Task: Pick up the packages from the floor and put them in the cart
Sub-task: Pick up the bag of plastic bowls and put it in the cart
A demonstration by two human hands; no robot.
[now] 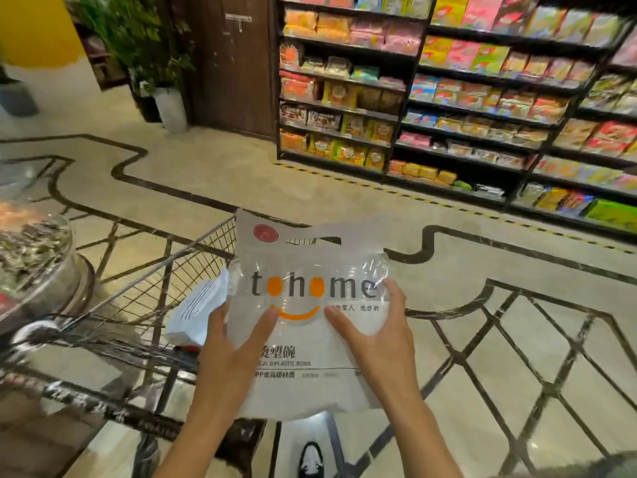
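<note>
Fingers (265,322) of the left hand (227,353) are spread and pressed flat against the near face of a clear plastic package (306,315), thumb on the front, the rest wrapped round its left edge; fingers of the right hand (379,339) do the same on the right edge, index finger laid across the front. Head view: both hands clamp the package between them, holding it upright in the air, above the floor (517,263) and at the right-hand edge of the wire cart (165,281). Package printed "tohome" in grey with orange dots, an orange smile beneath, a red round mark on the white header, and "PLASTIC BOWL" text lower down. Contents look transparent; cannot tell them apart. Inside the cart basket, just left of the held package, lies a white package (196,315) with dark lines of print, tilted against the mesh. Below the hands, a black-and-white shoe (310,460) stands on the pale floor, which carries dark inlaid lines. Far right: black shelves (482,108) stocked with coloured snack packets. Far centre: a dark wooden door (234,60), with a potted plant (144,46) in a white pot beside it. Left edge: a clear round container (31,263) holding mixed dark goods, blurred.
</note>
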